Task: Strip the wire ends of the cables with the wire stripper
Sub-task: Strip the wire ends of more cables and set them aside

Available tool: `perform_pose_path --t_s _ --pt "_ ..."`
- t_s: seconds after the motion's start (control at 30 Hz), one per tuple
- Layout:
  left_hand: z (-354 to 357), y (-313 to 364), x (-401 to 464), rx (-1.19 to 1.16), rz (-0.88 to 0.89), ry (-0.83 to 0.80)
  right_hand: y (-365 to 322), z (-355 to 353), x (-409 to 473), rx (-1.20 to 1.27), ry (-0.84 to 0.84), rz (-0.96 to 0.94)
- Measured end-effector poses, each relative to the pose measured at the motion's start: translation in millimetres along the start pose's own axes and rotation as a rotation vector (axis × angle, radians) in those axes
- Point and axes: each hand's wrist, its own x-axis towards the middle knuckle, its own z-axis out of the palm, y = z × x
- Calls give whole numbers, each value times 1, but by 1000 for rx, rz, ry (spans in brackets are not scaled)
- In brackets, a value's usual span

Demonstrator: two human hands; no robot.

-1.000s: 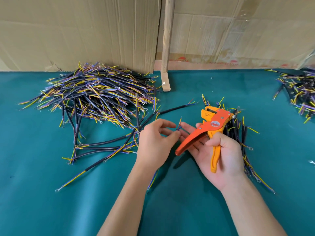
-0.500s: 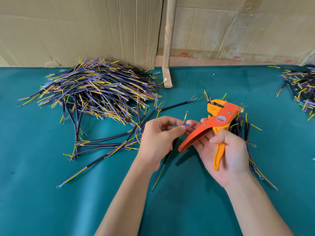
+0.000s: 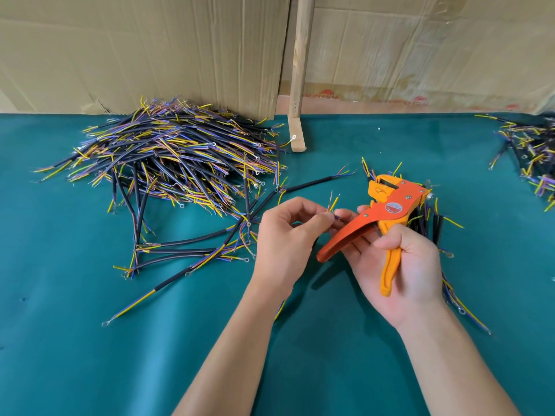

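My left hand [image 3: 285, 235] pinches the thin wire ends of a black cable [image 3: 334, 203] between thumb and forefinger; the yellow tip sticks up above the fingers and the cable's body runs down behind the hand. My right hand [image 3: 399, 259] grips the orange and yellow wire stripper [image 3: 387, 211] by its yellow handle, its handles spread apart and its jaws pointing away. The extended fingertips of my right hand meet the wire ends beside my left thumb. The stripper's jaws are clear of the wire.
A big heap of black cables [image 3: 180, 157] with yellow and purple wires lies at the back left, with loose cables [image 3: 180, 256] spilling toward me. A smaller bunch [image 3: 432, 223] lies under my right hand, another pile [image 3: 531, 151] at the far right. Cardboard [image 3: 150, 49] and a wooden post [image 3: 298, 73] stand behind the green tabletop [image 3: 90, 340].
Both hands stayed together in the middle, fingering the wire ends; the yellow tip now stands a little higher above my left fingers. The stripper has barely shifted.
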Motion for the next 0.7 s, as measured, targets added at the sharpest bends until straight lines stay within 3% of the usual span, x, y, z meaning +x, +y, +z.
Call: perform_pose_path --t_s 0.3,0.53,0.7 --pt "0 0 -1 35 2 93 2 -2 2 2 -45 -10" --pt "1 -1 -3 307 170 228 -1 -5 2 -40 -54 -25" --pt "2 0 -7 408 263 220 -4 -6 1 -20 -59 -30"
